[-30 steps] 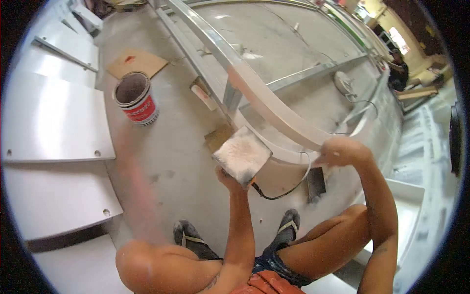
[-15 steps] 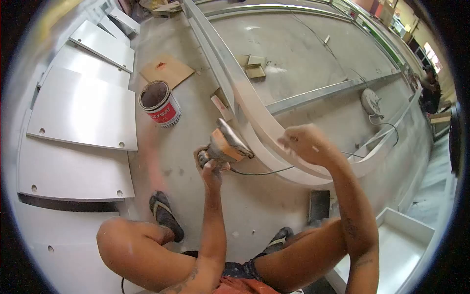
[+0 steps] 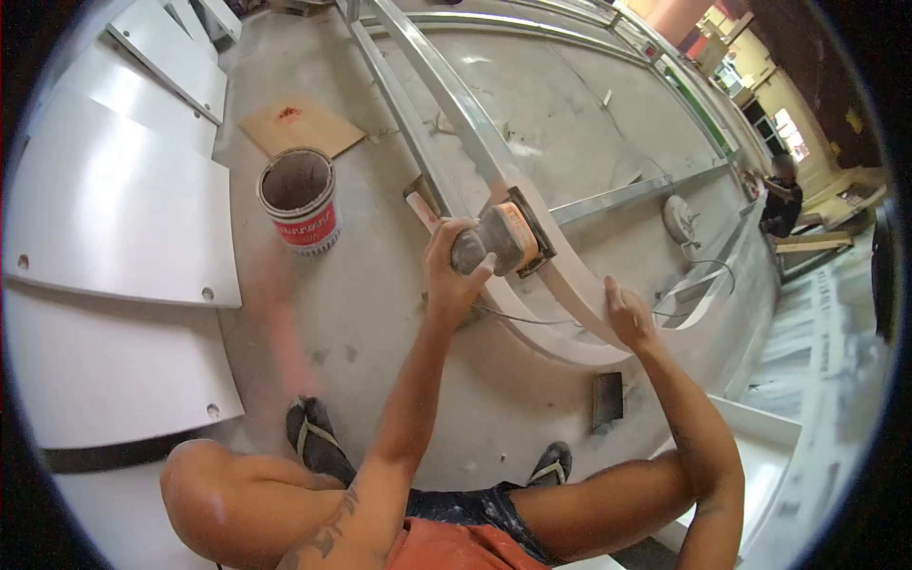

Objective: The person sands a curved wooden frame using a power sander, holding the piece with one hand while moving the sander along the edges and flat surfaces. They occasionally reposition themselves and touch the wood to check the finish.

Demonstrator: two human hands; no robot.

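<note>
My left hand (image 3: 452, 271) is wrapped around the grey body of an orange and grey power sander (image 3: 511, 237). The sander's pad faces a pale curved frame piece (image 3: 576, 287) and appears to rest against its side. Farther along the same curve, my right hand (image 3: 629, 315) grips the frame's edge, fingers partly hidden behind it. A thin cord (image 3: 527, 317) trails from the sander towards the frame. Straight metal bars (image 3: 446, 81) extend away from the curved end.
White panels (image 3: 123, 209) line the left side. An open paint can (image 3: 312, 231) stands near a stained board (image 3: 337, 133). A dark block (image 3: 606, 397) and a white tray (image 3: 774, 427) lie at right. Beyond are a round device (image 3: 678, 220) and another person (image 3: 782, 199).
The sander has moved up and right, turning from a tilted position beside the frame onto its side. My right hand has come down from above the curve and closed on it.
</note>
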